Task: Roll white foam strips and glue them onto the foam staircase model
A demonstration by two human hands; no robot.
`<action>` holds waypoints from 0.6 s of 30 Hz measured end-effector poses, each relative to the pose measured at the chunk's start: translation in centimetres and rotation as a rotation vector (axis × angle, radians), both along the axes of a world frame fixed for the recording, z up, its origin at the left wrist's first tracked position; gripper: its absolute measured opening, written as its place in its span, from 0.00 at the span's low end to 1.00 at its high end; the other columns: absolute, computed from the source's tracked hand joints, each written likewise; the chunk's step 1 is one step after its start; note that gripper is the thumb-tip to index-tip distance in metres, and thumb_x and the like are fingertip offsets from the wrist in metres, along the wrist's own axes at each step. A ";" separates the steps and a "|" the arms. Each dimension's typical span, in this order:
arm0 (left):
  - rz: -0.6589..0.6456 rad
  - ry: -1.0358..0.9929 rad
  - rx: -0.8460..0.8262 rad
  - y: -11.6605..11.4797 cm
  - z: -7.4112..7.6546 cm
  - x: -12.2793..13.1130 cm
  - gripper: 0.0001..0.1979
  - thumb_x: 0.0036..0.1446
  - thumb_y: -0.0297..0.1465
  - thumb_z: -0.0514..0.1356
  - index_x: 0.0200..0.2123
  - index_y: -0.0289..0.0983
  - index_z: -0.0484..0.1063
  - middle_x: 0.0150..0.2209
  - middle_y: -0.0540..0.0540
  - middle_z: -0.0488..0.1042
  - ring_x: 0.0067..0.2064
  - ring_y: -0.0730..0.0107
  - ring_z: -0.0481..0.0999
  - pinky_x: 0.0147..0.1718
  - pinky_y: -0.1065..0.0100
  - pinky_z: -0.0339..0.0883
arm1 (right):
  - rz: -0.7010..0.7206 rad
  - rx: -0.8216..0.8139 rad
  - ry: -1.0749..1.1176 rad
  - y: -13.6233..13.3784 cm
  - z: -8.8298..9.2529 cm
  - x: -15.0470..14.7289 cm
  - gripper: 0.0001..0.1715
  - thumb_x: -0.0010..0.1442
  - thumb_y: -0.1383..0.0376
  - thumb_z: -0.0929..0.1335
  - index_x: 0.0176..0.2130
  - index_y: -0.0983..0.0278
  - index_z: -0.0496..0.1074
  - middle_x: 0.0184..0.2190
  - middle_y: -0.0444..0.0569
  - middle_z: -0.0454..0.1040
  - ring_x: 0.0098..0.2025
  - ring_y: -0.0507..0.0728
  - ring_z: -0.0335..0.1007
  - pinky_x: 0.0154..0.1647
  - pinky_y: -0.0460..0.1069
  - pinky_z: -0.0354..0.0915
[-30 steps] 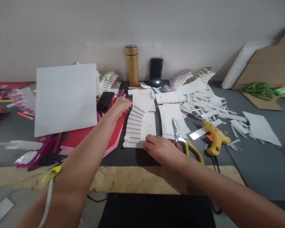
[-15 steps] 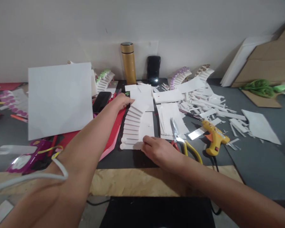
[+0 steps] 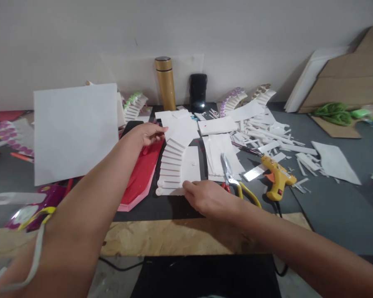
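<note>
A curved white stair model with several fanned steps lies on a white base board in the middle of the table. My right hand is closed, thumb and fingers pinching the near edge of that base board. Beyond the model, my left hand pinches the left edge of a white foam sheet. This sheet is tilted and overlaps the far end of the steps. Smaller white pieces lie on or beside its far edge. The left fingertips are partly hidden by the sheet.
Scissors and a yellow glue gun lie to the right, near white offcuts. A gold flask and black phone stand at the wall. Red-pink sheets and a large white board are left.
My left hand has moved slightly left, and the white foam sheet has turned and shifted left with it. The right hand keeps its pinch on the base board.
</note>
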State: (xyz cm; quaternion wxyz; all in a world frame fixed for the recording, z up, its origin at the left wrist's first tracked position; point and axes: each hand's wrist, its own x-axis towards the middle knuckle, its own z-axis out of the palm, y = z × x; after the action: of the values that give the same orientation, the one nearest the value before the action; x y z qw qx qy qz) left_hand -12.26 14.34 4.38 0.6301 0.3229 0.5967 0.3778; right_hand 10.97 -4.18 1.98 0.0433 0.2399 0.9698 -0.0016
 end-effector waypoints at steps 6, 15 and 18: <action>0.066 0.026 -0.010 -0.9 -0.1 0.0 0.06 0.55 0.16 0.65 0.31 0.31 0.76 0.25 0.43 0.77 0.24 0.72 0.77 0.22 0.76 0.74 | -0.002 -0.039 -0.064 -0.2 0.8 0.0 0.20 0.73 0.73 0.55 0.42 0.70 0.73 0.42 0.57 0.75 0.30 0.55 0.66 0.24 0.54 0.44; 0.072 -0.087 0.074 -0.1 -0.6 1.5 0.08 0.56 0.14 0.64 0.36 0.31 0.76 0.25 0.47 0.77 0.28 0.74 0.79 0.33 0.76 0.79 | 0.018 -0.021 -0.004 -0.1 0.2 0.1 0.19 0.73 0.73 0.56 0.40 0.70 0.72 0.40 0.57 0.75 0.30 0.54 0.65 0.25 0.52 0.46; -0.030 -0.100 0.059 0.2 -0.9 2.7 0.06 0.59 0.17 0.63 0.39 0.28 0.78 0.31 0.39 0.82 0.31 0.68 0.82 0.35 0.70 0.80 | 0.014 -0.027 0.017 -0.1 0.2 0.2 0.19 0.73 0.72 0.55 0.38 0.69 0.71 0.39 0.56 0.74 0.29 0.54 0.65 0.25 0.52 0.47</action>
State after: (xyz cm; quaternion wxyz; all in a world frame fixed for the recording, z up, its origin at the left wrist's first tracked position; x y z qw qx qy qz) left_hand -9.55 14.51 3.45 0.6550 0.3308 0.5482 0.4013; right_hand 11.21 -4.29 2.15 0.0383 0.2325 0.9717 -0.0163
